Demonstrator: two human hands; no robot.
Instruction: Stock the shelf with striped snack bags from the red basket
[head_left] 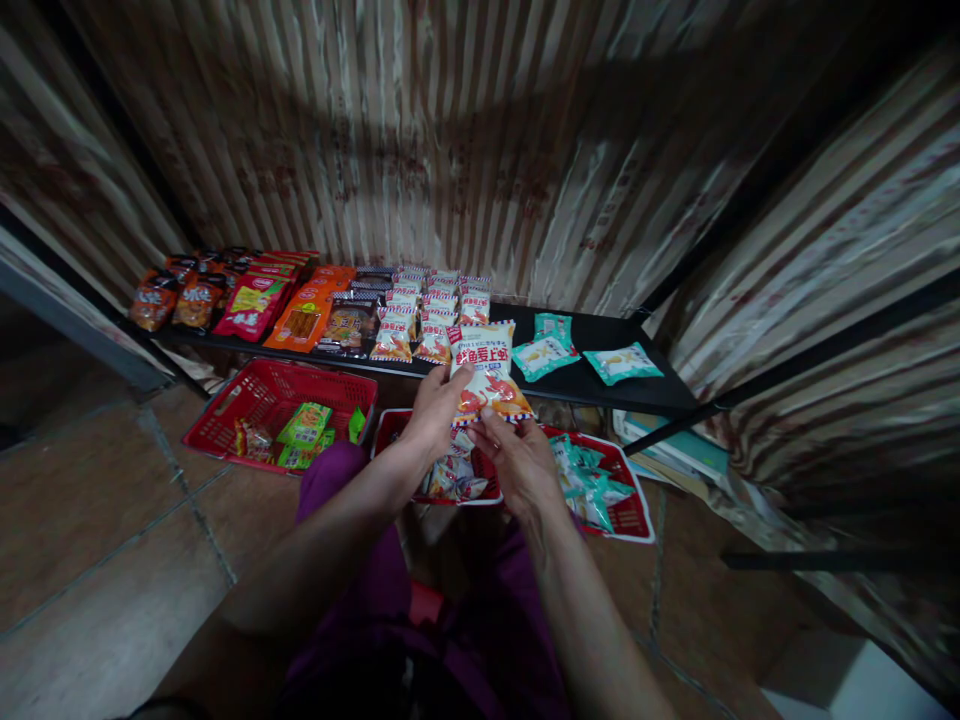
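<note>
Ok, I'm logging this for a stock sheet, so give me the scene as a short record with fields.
left hand: holds the left side of a cream packet
right hand: holds its lower edge
shelf: black; rows of packets, teal packets toward the right end
left basket: red; green packets and others
middle basket: red; wrapped packets
right basket: red; more teal packets
backdrop: striped cloth

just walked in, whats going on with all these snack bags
Someone is holding a cream snack bag, the left hand at its left side and the right hand at its lower edge. Similar bags sit in rows on the black shelf, teal packets to their right. Red baskets below hold more packets.
</note>
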